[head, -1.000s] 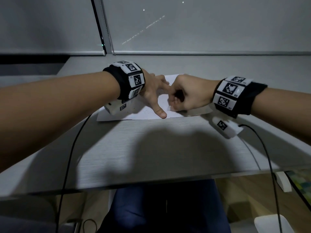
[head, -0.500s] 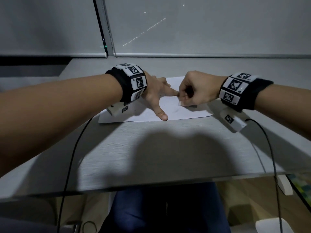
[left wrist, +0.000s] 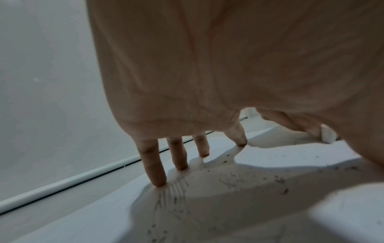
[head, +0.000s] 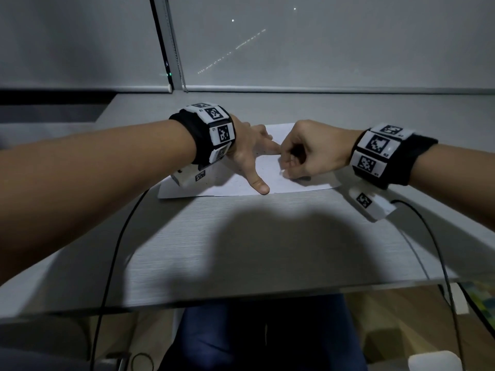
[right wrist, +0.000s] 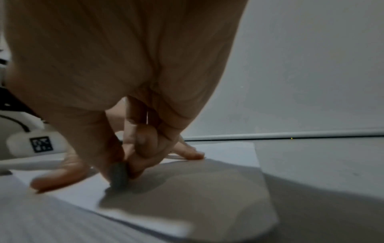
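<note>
A white sheet of paper [head: 294, 183] lies flat on the grey desk [head: 241, 236]. My left hand [head: 247, 156] rests on it with fingers [left wrist: 155, 164] spread and straight, tips pressing the sheet down. My right hand [head: 310, 153] is curled just right of the left index finger and pinches a small eraser [right wrist: 119, 174] between thumb and fingers, its tip on the paper. The eraser [left wrist: 328, 135] looks white in the left wrist view. Faint pencil strokes [left wrist: 176, 189] and dark crumbs mark the paper [left wrist: 270, 164] near the left fingertips.
Behind the paper runs a window sill rail [head: 294, 89] under a closed grey blind [head: 321, 49]. Black cables [head: 112, 250] [head: 439, 250] trail from both wrist cameras over the desk's front edge [head: 241, 298]. The person's legs [head: 254, 338] show below the desk.
The right hand with the eraser has shifted slightly back and forth over the paper beside the left index finger. The left hand has kept its spread hold on the sheet.
</note>
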A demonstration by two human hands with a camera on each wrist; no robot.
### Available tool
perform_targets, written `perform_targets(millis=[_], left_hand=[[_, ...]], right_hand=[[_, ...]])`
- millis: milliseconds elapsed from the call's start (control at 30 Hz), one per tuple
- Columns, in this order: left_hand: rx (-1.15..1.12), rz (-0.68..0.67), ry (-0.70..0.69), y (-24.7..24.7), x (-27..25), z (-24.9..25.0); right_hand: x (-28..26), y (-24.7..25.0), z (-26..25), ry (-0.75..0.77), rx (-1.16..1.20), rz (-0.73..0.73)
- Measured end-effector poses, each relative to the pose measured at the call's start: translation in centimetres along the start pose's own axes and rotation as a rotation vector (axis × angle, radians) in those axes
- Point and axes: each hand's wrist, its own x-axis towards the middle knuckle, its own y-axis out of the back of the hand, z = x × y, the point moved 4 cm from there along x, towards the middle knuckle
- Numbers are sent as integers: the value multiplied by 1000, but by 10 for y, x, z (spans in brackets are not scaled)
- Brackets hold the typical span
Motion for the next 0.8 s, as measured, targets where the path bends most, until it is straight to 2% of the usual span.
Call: perform_targets(millis=[133,233,433,533,667,800], left_hand=[[52,-6,-18,-2,5,0],[35,-16,-13,-1,5,0],[-157,-44,-12,-2,7,-13],[-234,-83,-27,-1,2,-19],[-331,5,29,8,-7,-19],[-221,91,27,7,6,-5]], right_hand=[[0,-1,0,25,5,-14],[4,12,22,-30,-60,55],[9,18,45,-106,-43,221],[13,15,47,-120,-58,219],[17,9,43,-113,-93,188],[21,11,35,-73,-90,208]])
